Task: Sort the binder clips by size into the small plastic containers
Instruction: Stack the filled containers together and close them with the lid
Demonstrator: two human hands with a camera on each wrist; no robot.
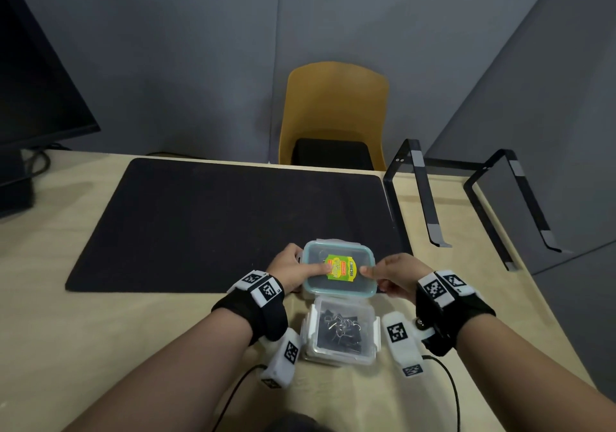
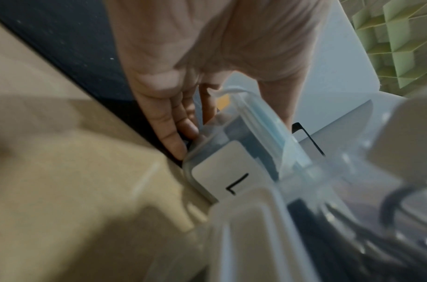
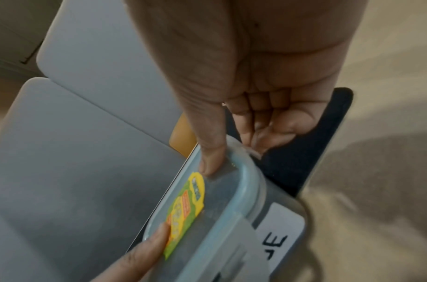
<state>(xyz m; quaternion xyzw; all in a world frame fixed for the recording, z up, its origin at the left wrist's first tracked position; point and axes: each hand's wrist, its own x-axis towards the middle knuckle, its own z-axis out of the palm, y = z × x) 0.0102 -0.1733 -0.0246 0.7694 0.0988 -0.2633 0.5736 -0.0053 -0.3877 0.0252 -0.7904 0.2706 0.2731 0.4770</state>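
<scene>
A clear container with a blue-rimmed lid [image 1: 340,270] and a yellow-green sticker [image 3: 185,209] sits at the black mat's near edge. My left hand [image 1: 293,270] grips its left side, thumb on the lid, fingers [image 2: 173,133] curled down along the wall. My right hand [image 1: 396,273] grips the right side, with the thumb [image 3: 212,152] pressing the lid and the fingers tucked at the edge. A white label [image 2: 222,171] on its near wall shows "L" and ends in "GE" in the right wrist view. Just nearer me stands an open container [image 1: 340,331] holding several black binder clips.
A black mat [image 1: 216,225] covers the middle of the wooden table. A dark monitor [image 1: 33,81] stands at the far left, and a black metal stand [image 1: 466,198] is at the right. A yellow chair [image 1: 333,114] is behind the table.
</scene>
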